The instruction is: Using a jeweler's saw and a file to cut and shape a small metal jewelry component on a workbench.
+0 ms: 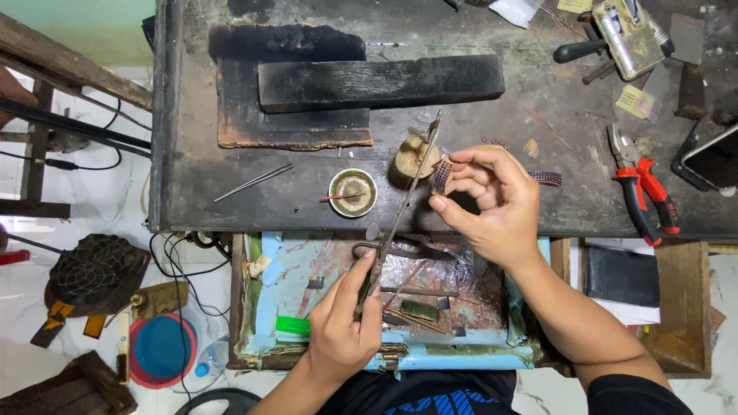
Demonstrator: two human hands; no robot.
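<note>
The left hand (344,327) grips the handles of long metal shears (396,219), whose blades slant up to a small ribbed metal strip (441,174) pinched in the fingers of the right hand (492,201), just above the near edge of the dark workbench (192,184). On the workbench, a small round brass dish (353,192) sits left of the strip, a charred wooden block (380,81) lies beyond it, and red-handled pliers (644,192) lie well to its right. Below the workbench edge, an open drawer (296,280) holds metal scraps.

— Where was the small mesh piece (441,174) held?

— Above the bench's (192,184) near edge, right of the round dish (353,192). The shears (396,223) were held left of it, over the open drawer (265,296). Pliers (642,188) were laid far right.
</note>
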